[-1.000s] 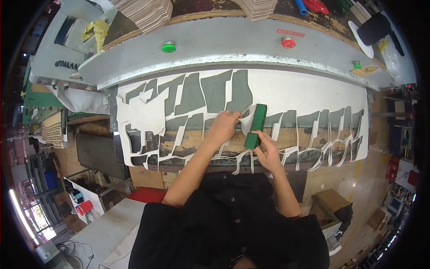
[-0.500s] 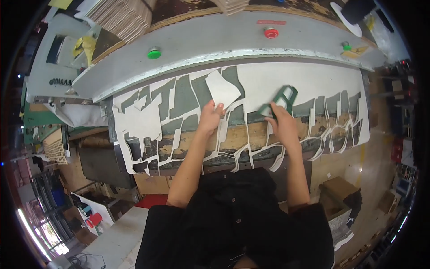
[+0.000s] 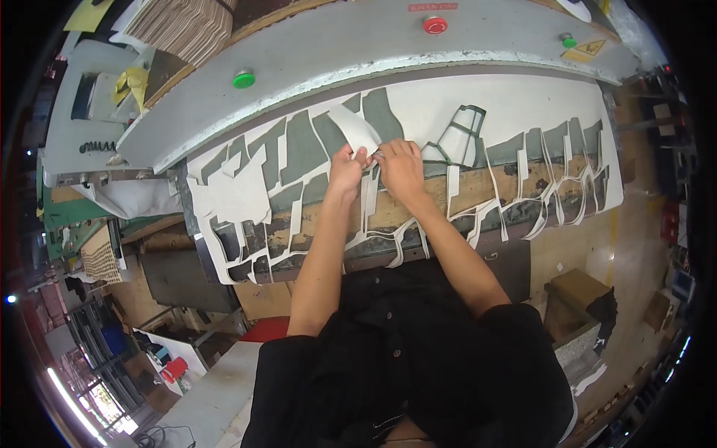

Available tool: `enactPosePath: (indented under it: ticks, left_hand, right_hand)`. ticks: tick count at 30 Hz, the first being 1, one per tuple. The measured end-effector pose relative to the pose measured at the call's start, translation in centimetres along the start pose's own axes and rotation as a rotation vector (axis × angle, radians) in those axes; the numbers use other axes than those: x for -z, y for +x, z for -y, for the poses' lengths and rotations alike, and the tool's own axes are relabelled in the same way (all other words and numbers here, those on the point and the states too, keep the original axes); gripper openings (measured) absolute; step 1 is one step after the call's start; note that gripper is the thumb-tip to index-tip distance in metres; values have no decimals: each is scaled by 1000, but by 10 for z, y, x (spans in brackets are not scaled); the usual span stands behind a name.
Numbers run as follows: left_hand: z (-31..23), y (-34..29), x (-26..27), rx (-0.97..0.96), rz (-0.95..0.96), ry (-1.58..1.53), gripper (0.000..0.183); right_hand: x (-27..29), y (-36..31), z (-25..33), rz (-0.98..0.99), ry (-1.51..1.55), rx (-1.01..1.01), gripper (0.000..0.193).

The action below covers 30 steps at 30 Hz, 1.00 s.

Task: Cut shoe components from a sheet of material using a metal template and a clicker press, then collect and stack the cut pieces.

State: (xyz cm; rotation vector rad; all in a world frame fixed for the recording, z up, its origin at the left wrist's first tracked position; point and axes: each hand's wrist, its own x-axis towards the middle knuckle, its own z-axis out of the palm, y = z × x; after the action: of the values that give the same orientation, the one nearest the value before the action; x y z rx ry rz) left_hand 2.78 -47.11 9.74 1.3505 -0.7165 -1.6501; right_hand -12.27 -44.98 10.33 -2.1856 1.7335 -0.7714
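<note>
My left hand (image 3: 346, 173) is closed on the lower edge of a white cut piece (image 3: 352, 125), thumb and fingers pinching it. My right hand (image 3: 402, 170) has its fingers curled together at the same piece's lower right corner, close against the left fingertips. The piece bends upward away from my hands. To the right, a green-edged cutting die (image 3: 478, 133) lies flat on the white sheet (image 3: 538, 97), partly over its cut edge. Much of that sheet is cut into thin leftover strips, with the dark green and worn brown bed (image 3: 433, 190) showing through the gaps.
Behind the bed runs a grey machine beam (image 3: 336, 56) with a red push button (image 3: 435, 25) and two green buttons (image 3: 243, 78). Loose white pieces (image 3: 231, 194) lie at the left. A brown stack (image 3: 179, 30) stands back left; an open carton (image 3: 579, 299) sits right.
My right hand has let go of the cutting die, which now lies on the sheet, and has moved left to the cut piece. The piece in my left hand has tilted and bent.
</note>
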Motion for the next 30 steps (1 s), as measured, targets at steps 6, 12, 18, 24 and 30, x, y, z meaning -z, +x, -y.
enactPosePath:
  ticks: [6,12,18,24,30]
  left_hand:
    - [-1,4,-3,46,-114,-55,11]
    - [8,13,-8,72,-90,-46,11]
    - [-20,14,86,93,-418,-392,18]
    - [-36,-57,98,-145,-86,518,23]
    - [-47,-144,111,-248,-231,892,26]
  right_hand:
    - [-2,8,-1,60,-70,3,16]
    - [6,7,-8,114,-88,-34,15]
    - [3,-4,-26,116,-123,130,16]
    - [16,-16,-5,-78,110,76,35]
    - [99,-15,-49,56,-110,31,50]
